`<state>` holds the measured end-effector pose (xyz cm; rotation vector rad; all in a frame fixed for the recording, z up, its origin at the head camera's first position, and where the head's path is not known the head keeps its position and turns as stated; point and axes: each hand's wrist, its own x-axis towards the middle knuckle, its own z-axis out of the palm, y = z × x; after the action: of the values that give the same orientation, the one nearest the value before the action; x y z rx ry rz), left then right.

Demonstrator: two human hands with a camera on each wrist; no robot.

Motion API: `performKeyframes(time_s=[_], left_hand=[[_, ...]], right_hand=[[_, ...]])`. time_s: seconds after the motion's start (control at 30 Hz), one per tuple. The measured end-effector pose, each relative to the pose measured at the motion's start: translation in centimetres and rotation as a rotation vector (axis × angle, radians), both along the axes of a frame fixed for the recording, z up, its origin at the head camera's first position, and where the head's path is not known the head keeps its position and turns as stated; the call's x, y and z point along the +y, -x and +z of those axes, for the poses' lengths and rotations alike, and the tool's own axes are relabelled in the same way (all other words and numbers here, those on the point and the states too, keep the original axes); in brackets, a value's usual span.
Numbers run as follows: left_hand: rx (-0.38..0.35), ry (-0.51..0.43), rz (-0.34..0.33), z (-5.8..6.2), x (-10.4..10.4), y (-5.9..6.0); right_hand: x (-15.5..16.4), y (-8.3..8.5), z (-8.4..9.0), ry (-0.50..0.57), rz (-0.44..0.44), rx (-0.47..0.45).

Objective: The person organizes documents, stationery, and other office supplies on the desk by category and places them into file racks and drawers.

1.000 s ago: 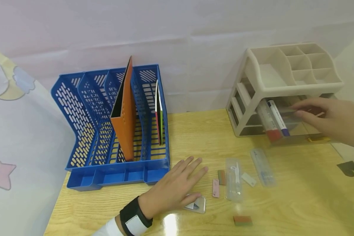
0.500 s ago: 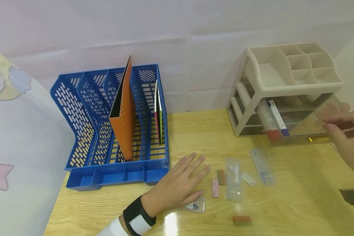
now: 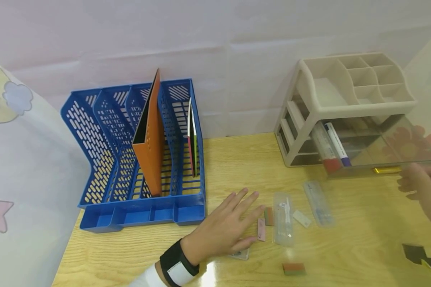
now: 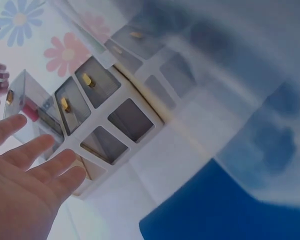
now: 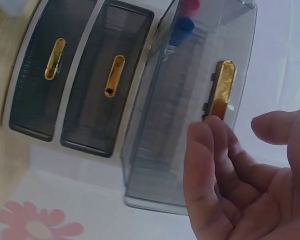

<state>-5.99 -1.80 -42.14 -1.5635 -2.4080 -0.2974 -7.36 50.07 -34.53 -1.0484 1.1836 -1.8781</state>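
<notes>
At far right, the clear drawer (image 3: 359, 171) is found pulled from the organiser (image 3: 367, 109), markers (image 3: 337, 143) inside. By its handle (image 5: 224, 82), the right hand (image 3: 425, 181) is half-curled, gripping nothing; contact cannot be told. The left hand (image 3: 222, 229) is spread over a packet (image 3: 242, 254). Drawer-opening is judged nearly done; next, clearance from the front is called for.

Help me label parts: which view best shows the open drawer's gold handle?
Right wrist: the gold handle looks large there, beside the right hand. Head shows just a thin strip; left wrist shows it small, near the left edge.
</notes>
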Motion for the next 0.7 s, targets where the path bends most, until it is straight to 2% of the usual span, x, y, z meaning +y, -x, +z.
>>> performKeyframes(time_s=[0.03,0.07,0.1,0.13,0.17,0.2,0.23,0.27,0.3,0.33,0.37,0.4,0.47,0.57,0.6,0.7], left_hand=[[0.007,0.002,0.005,0.0,0.1,0.0],[0.022,0.005,0.01,-0.1,0.2,0.0],[0.025,0.006,0.014,-0.1,0.2,0.0],[0.029,0.005,0.018,-0.2,0.3,0.0],[0.027,0.002,0.021,-0.2,0.3,-0.1],[0.034,0.003,0.024,-0.3,0.3,-0.1],[0.032,-0.002,0.025,-0.3,0.4,-0.1],[0.041,0.0,0.026,-0.3,0.4,-0.1],[0.036,0.001,0.028,-0.3,0.4,-0.1],[0.038,0.003,0.029,-0.3,0.5,-0.2],[0.04,0.006,0.029,-0.3,0.5,-0.2],[0.041,0.007,0.028,-0.3,0.5,-0.2],[0.037,0.007,0.027,-0.3,0.5,-0.3],[0.038,-0.001,0.024,-0.2,0.5,-0.2],[0.045,0.0,0.025,-0.2,0.5,-0.2],[0.048,0.001,0.031,-0.1,0.4,-0.1]], right_hand=[[-0.1,0.2,0.2,-0.017,0.083,-0.177],[-0.3,-0.4,0.0,-0.032,0.023,-0.164],[0.0,-1.0,-0.8,-0.046,-0.05,-0.105],[-0.3,-1.6,-0.9,-0.049,-0.099,-0.119],[-0.6,-1.9,-1.5,-0.04,-0.175,0.001],[-1.4,-2.6,-1.8,-0.032,-0.338,0.051],[-2.0,-2.9,-1.9,-0.017,-0.414,0.024],[-2.9,-3.6,-2.2,-0.029,-0.601,0.121],[-3.9,-4.1,-2.3,-0.023,-0.736,0.155],[-5.3,-4.5,-1.9,0.006,-0.838,0.13],[-6.0,-4.9,-2.0,-0.023,-0.97,0.128],[-6.6,-5.3,-2.0,-0.013,-1.044,0.098],[-6.7,-4.9,-2.0,0.142,-0.902,0.014],[-6.9,-4.3,-1.7,0.302,-0.716,-0.118],[-7.0,-4.0,-1.7,0.368,-0.629,-0.163],[-7.2,-3.5,-1.6,0.453,-0.507,-0.213]])
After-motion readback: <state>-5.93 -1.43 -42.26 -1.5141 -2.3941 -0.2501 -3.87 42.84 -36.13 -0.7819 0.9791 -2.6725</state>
